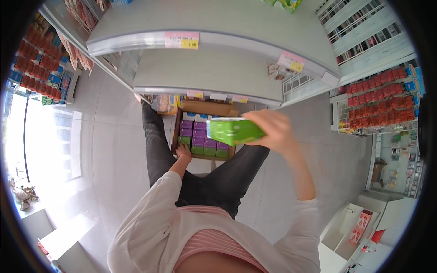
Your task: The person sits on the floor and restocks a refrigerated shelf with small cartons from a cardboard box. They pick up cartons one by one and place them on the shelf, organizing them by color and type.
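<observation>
My right hand (273, 131) grips a green packet (235, 131) by its right end, raised above the right side of an open cardboard box (210, 108). Rows of small purple boxes (199, 133), with green ones (209, 151) nearest me and white-topped ones at the back, fill the cardboard box between my legs. My left hand (183, 152) rests at the box's front left corner, its fingers touching a green box (184, 140); whether they grip it is not clear. The raised packet hides part of the box's contents.
Grey shelves (205, 70) with price tags stand ahead. A brown-and-clear packet (276, 71) lies at the lower shelf's right end. A yellow package (166, 103) sits left of the carton. Racks of red packets (382, 99) flank both sides; a white bin (344, 228) is at lower right.
</observation>
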The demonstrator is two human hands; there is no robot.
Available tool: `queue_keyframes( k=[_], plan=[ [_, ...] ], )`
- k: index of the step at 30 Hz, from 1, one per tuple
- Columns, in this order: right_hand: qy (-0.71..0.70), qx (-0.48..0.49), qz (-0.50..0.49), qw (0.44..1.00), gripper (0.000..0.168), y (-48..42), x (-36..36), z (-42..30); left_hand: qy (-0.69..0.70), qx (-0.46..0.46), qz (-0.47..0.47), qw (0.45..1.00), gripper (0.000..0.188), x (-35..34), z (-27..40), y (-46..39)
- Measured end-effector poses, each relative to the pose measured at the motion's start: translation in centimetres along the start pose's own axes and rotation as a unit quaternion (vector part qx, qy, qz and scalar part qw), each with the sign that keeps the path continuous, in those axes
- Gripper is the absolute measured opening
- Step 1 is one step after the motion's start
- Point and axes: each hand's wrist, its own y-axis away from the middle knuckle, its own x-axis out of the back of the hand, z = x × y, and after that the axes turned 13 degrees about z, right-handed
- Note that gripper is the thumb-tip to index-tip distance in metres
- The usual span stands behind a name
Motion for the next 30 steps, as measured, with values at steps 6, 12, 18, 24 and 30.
queue_keyframes(
  k=[6,12,18,24,30],
  plan=[
    [0.043,-0.106,-0.127,0.985,0.046,14.8,-14.2,3.9,-0.039,0.009,0.083,0.996,0.059,-3.1,0.0,-1.6],
    [0.079,-0.183,-0.211,0.957,0.046,25.3,-21.3,5.2,-0.009,-0.111,0.034,0.993,0.088,-1.1,-1.0,0.4],
    [0.087,-0.233,-0.242,0.938,0.043,27.6,-21.2,3.2,0.42,-0.291,0.14,0.848,0.089,3.7,0.4,4.0],
    [0.051,-0.305,-0.27,0.912,0.049,27.4,-20.8,2.7,0.367,-0.353,0.172,0.843,0.055,4.3,2.4,4.1],
    [0.09,-0.341,-0.289,0.89,0.055,28.2,-19.7,2.5,0.271,-0.385,0.167,0.866,0.051,5.3,2.4,4.4]
  ],
)
